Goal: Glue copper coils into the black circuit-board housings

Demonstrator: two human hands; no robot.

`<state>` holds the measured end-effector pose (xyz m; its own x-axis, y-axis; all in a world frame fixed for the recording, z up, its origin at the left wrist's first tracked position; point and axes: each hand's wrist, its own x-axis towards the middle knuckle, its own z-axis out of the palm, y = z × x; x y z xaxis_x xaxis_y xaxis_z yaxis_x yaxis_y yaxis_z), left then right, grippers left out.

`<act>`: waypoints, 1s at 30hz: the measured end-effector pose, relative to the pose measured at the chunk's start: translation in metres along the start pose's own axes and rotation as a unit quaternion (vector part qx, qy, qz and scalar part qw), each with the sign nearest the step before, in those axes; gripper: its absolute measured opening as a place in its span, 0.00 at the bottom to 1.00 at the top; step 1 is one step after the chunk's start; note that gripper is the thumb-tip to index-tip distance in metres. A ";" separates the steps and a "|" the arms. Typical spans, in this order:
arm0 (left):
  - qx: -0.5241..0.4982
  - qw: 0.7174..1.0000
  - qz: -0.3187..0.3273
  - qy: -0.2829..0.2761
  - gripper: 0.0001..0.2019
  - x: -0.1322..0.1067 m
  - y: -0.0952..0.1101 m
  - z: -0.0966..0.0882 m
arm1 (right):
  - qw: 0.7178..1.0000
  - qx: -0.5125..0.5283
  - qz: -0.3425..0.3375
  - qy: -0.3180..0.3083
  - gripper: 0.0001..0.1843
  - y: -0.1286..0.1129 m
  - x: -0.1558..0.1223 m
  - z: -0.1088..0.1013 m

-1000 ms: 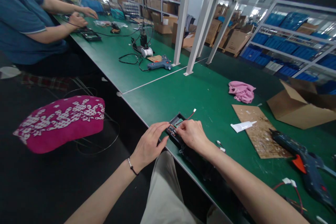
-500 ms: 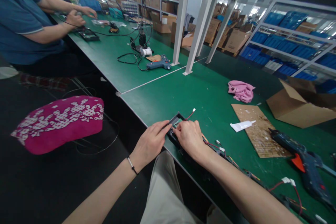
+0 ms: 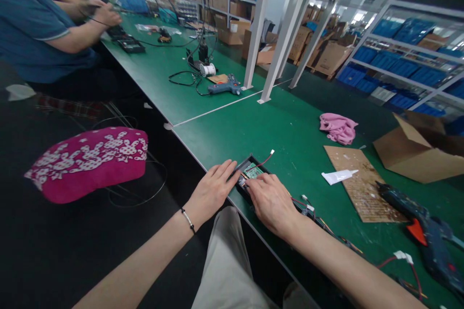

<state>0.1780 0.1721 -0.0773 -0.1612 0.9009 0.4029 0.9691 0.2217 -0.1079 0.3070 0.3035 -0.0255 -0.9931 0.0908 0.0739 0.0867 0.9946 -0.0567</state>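
A narrow black plastic housing point(image 3: 250, 158) lies along the near edge of the green workbench, with a green circuit board point(image 3: 253, 171) inside it. A red and black wire with a white connector point(image 3: 272, 152) sticks out over its far side. My left hand point(image 3: 213, 186) rests at the housing's left edge, fingers stretched out, thumb side against the rim. Over the housing, my right hand point(image 3: 272, 203) is bent with its fingertips down at a small part below the board. Whatever those fingertips pinch is hidden.
More wired black housings point(image 3: 319, 222) run along the bench edge to the right. A dark glue gun point(image 3: 416, 217), stained cardboard point(image 3: 362, 188), white tube point(image 3: 339, 176), pink cloth point(image 3: 339, 128) and open carton point(image 3: 416, 149) lie right. A co-worker point(image 3: 47, 34) sits far left, beyond a pink cushion point(image 3: 94, 164).
My left fingers have straightened and spread out from a closer grip. My right hand has shifted slightly back, showing more of the circuit board. The co-worker's hands have drawn together.
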 end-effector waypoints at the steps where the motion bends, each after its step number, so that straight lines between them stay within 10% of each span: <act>1: 0.003 1.000 0.002 0.002 0.21 -0.001 0.000 0.000 | 1.000 0.002 -0.013 0.005 0.13 0.000 -0.003 -0.001; 30: -0.017 0.999 -0.029 -0.005 0.20 0.003 0.007 -0.006 | 0.997 0.068 -0.024 0.024 0.21 0.001 -0.017 -0.006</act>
<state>0.1858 0.1739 -0.0711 -0.2183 0.8908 0.3984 0.9641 0.2600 -0.0532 0.3242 0.3030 -0.0208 -0.9906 0.0494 0.1278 0.0248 0.9820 -0.1871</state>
